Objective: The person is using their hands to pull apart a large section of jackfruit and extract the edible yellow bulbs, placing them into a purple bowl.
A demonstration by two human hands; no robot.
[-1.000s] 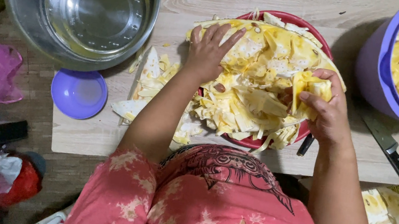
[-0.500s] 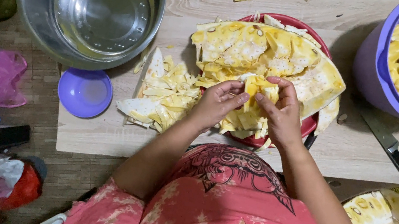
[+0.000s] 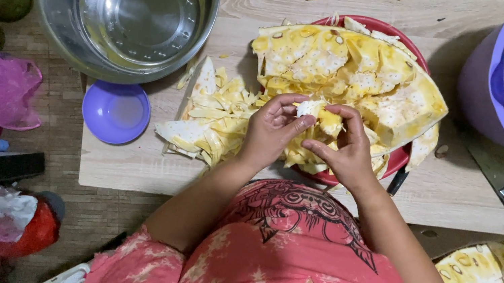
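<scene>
Both of your hands meet over the round red plate (image 3: 399, 161) in the head view: left hand (image 3: 272, 131) and right hand (image 3: 347, 149) pinch the yellow jackfruit pod (image 3: 319, 114) between closed fingertips, at 12 o'clock of your knuckles. Since half a second ago, the hands have hardly shifted.

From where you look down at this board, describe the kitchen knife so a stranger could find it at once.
Start at the wooden board and go to its right side, under the purple tub of yellow fruit pieces. The kitchen knife lies there flat and diagonal, apart from both hands. Its steel blade and black riveted handle set it apart from the soft yellow scraps.
</scene>
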